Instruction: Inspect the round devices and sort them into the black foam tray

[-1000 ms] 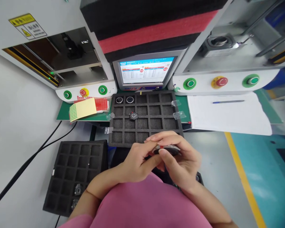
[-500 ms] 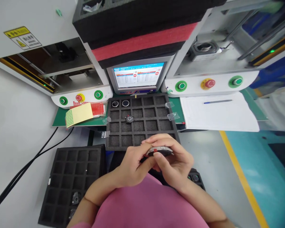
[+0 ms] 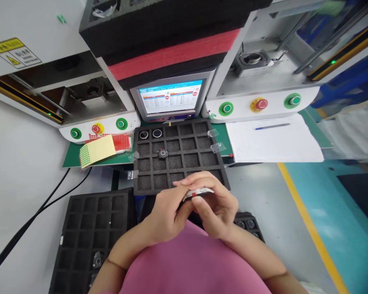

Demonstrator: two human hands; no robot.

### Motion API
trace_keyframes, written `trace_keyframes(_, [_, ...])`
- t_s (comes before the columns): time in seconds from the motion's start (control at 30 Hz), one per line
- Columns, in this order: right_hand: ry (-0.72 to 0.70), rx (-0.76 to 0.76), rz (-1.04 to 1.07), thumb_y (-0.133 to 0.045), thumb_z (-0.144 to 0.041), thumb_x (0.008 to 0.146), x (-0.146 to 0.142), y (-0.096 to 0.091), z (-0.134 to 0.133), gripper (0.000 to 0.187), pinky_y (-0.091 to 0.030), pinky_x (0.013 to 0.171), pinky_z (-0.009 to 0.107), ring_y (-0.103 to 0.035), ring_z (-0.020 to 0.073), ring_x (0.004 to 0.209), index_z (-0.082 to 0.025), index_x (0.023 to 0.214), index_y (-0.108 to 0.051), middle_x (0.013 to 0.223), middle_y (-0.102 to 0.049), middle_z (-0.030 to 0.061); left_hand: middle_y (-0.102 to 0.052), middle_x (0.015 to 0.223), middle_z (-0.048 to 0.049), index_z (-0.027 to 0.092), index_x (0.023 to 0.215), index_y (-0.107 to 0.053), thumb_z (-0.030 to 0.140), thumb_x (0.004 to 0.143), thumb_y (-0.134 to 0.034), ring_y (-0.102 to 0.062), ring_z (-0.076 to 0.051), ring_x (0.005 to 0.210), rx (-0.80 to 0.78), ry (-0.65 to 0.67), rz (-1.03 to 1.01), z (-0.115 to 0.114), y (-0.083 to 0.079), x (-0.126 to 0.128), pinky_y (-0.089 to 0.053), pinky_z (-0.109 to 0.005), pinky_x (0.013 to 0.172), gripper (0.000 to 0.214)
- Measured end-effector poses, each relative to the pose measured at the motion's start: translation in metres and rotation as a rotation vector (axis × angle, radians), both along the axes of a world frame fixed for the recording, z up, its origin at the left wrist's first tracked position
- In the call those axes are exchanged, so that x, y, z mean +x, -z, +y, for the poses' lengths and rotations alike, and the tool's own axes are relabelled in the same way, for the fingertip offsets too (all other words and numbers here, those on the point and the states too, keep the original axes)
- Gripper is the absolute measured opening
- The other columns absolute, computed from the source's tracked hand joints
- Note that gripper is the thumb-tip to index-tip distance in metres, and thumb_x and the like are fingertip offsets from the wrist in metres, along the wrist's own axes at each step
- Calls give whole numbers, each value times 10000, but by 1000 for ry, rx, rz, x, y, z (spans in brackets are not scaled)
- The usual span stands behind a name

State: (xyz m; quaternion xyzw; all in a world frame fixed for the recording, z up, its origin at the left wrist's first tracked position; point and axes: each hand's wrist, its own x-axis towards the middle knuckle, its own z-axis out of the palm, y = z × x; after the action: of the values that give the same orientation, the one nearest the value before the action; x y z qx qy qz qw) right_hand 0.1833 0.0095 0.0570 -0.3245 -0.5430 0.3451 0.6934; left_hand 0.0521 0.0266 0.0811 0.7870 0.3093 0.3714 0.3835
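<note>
Both hands' fingers [image 3: 182, 213] [image 3: 203, 207] hold a red-marked, silver-edged watch case [image 3: 202, 191].

Table [image 3: 72, 156], green: sticker sheets [image 3: 98, 151], left end; black foam tray [image 3: 202, 161], overhanging front edge; white paper [image 3: 272, 143], right.

That watch case [image 3: 204, 190] looks like smooth metal, the bench tray [image 3: 190, 159] rough matt foam, the sheets [image 3: 272, 145] matt paper.

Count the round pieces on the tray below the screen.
3: one piece at the far left of the tray, another beside it, a third nearer the hands, which may hide more.
</note>
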Motion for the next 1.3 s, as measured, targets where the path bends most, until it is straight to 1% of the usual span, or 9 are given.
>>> trace_keyframes(0.17, [-8,-37,49,-592,-250,951,-4,8,1,132,-621,823,425,-682,219,931,-220,1055,-667,1012,-689,78,-735,897,-70,146,1070,-615,244,1028,-459,-697,-162,756,33,-30,55,0,-3,1,-553,-252,715,189])
trace_keyframes(0.3, [12,-96,213,-596,-218,942,-12,6,-1,114,-611,903,417,-665,194,949,-227,1019,-680,1004,-651,53,-748,987,-99,135,1171,-603,259,1041,-423,-724,-185,863,131,-57,44,-1,1,4,-581,-282,797,254])
trace_keyframes(0.63, [152,15,315,-542,-237,926,-26,6,6,108,-679,773,411,-581,159,751,-225,858,-625,855,-554,26,-686,832,-57,141,1103,-605,173,1016,-392,-649,-167,724,262,-30,41,0,15,12,-566,-280,702,232])
trace_keyframes(0.8, [165,3,257,-539,-240,935,-23,11,5,103,-675,778,413,-595,162,756,-235,858,-608,856,-560,23,-716,931,-96,135,1119,-609,220,1035,-382,-676,-185,795,220,-38,28,-1,14,10,-563,-293,731,257])
trace_keyframes(0.9, [125,-7,86,-555,-273,951,-10,15,4,110,-648,778,406,-643,194,842,-234,996,-647,928,-619,53,-720,936,-83,144,1091,-630,287,1034,-446,-683,-178,801,-38,-13,13,2,9,8,-552,-288,752,240])
trace_keyframes(1.03, [27,25,-219,-605,-394,935,17,18,7,377,-589,874,474,-651,280,1056,-203,1259,-629,1140,-678,135,-627,685,6,145,1096,-607,430,941,-636,-603,-123,579,-751,102,-266,11,16,5,-501,-234,599,326])
trace_keyframes(1.13, [-116,-38,-297,-618,-346,936,32,20,9,403,-574,933,456,-654,266,1113,-233,1323,-612,1196,-698,118,-600,606,6,111,977,-614,529,790,-786,-510,-80,465,-1222,238,-482,19,31,6,-425,-196,493,489])
trace_keyframes(1.2, [-185,-83,-282,-639,-333,932,36,23,7,442,-577,950,428,-671,247,1114,-261,1365,-589,1219,-702,101,-638,644,-20,101,931,-624,520,686,-870,-481,-53,438,-1403,251,-531,22,39,6,-393,-175,463,544])
trace_keyframes(1.3, [-195,-157,-228,-692,-342,912,34,29,-1,530,-576,969,394,-682,237,1136,-287,1420,-549,1296,-676,103,-682,724,-43,117,1023,-632,501,591,-930,-528,-53,490,-1515,205,-555,25,45,8,-397,-146,479,650])
